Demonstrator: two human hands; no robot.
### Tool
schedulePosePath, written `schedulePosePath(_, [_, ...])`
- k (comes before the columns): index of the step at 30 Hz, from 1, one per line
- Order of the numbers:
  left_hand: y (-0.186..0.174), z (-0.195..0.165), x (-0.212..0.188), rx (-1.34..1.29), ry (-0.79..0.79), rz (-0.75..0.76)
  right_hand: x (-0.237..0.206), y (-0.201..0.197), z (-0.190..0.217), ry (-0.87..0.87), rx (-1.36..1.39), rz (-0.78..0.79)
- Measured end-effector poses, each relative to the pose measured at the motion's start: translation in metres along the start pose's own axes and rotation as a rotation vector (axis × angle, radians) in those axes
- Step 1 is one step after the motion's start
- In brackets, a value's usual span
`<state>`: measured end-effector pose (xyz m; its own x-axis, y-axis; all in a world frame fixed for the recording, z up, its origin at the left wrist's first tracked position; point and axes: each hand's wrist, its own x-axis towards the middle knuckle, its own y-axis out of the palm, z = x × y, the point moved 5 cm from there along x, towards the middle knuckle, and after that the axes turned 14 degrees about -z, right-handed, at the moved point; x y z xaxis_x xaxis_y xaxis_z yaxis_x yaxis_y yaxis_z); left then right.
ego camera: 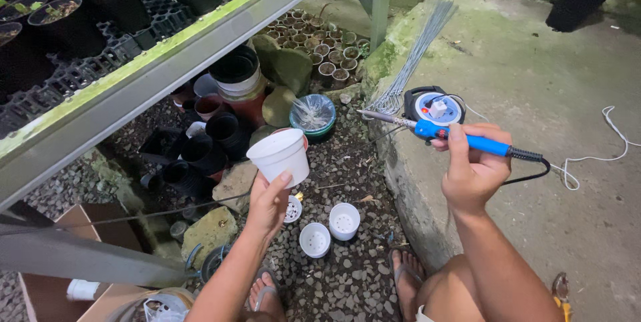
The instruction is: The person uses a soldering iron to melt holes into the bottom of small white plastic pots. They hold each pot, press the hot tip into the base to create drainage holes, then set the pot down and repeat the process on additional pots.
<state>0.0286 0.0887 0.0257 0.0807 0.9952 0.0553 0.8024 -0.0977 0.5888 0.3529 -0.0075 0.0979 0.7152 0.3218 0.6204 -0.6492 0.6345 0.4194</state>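
Left hand (pixel 268 203) closed around a white plastic pot (pixel 280 155), held up tilted, right hand (pixel 471 168) gripping a blue-handled soldering iron (pixel 454 133), its tip just right of the pot, above gravel floor (pixel 347 162)

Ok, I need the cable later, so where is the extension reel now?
The extension reel sits on the concrete ledge, right of centre, just behind the soldering iron in the right hand.

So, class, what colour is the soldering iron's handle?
Blue, on the soldering iron in the right hand; head view.
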Motion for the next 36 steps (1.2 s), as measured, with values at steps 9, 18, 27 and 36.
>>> schedulePosePath(9, [-0.005,0.005,0.002,-0.021,-0.057,-0.006,0.002,0.006,0.002,0.014,0.002,0.006])
schedulePosePath(18, [0.004,-0.008,-0.01,0.353,0.131,0.044,0.006,0.001,-0.003,0.076,0.047,-0.046])
schedulePosePath(27, [0.02,-0.012,-0.019,0.699,0.357,0.187,0.014,-0.008,-0.016,0.241,0.185,-0.153])
schedulePosePath(36, [0.024,-0.007,-0.023,0.597,0.244,0.197,0.019,-0.014,-0.011,0.402,0.37,-0.18])
